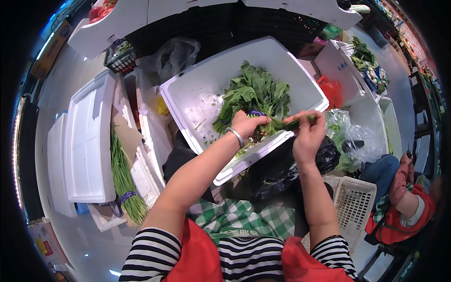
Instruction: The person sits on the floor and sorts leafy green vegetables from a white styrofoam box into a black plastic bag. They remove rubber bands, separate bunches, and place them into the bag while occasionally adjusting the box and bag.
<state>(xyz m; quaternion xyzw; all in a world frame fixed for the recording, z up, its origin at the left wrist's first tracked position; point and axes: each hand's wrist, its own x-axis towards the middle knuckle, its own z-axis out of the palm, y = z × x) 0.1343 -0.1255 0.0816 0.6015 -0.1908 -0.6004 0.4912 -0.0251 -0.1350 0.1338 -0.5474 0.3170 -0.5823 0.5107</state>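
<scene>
Bundles of leafy greens (pixel 259 91), tied with purple bands (pixel 256 112), lie in a white foam box (pixel 201 81). My left hand (pixel 246 125), with a silver bracelet at its wrist, rests on the stem end of one bundle beside its band. To the right, over the box's near right rim, my right hand (pixel 308 128) pinches a green leaf (pixel 287 123) that stretches towards my left thumb. Leaf scraps (pixel 211 141) are scattered on the wet floor of the box. Part of the stems is hidden under my left hand.
Left stand a foam lid (pixel 90 137) and a banded bundle of long thin green stalks (pixel 127 172). A black plastic bag (pixel 278 179), a bag of greens (pixel 348 137) and a white plastic basket (pixel 356 201) are at the right. Beyond them sits another person (pixel 401 204).
</scene>
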